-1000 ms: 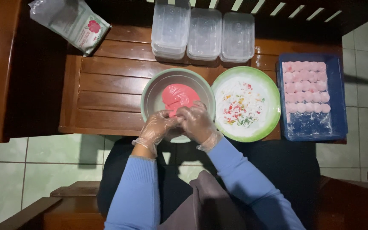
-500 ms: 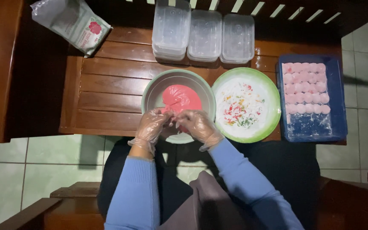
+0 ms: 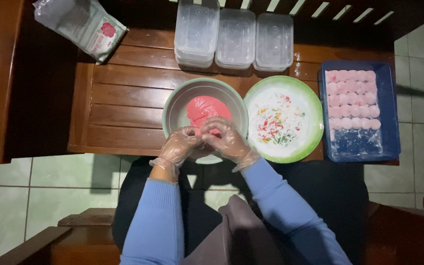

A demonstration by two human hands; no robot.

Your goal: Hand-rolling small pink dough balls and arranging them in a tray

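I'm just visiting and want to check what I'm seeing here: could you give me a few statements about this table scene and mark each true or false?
1. Both hands wear clear plastic gloves, left hand and right hand. True.
2. The pink lump of dough lies in the blue rectangular tray. False: it lies in the round green-rimmed bowl.
3. The blue tray holds rows of small pale pink balls. True.
4. The round green-rimmed plate is to the left of the bowl. False: it is to the right of it.
5. Three stacks of clear plastic containers stand behind the bowl. True.
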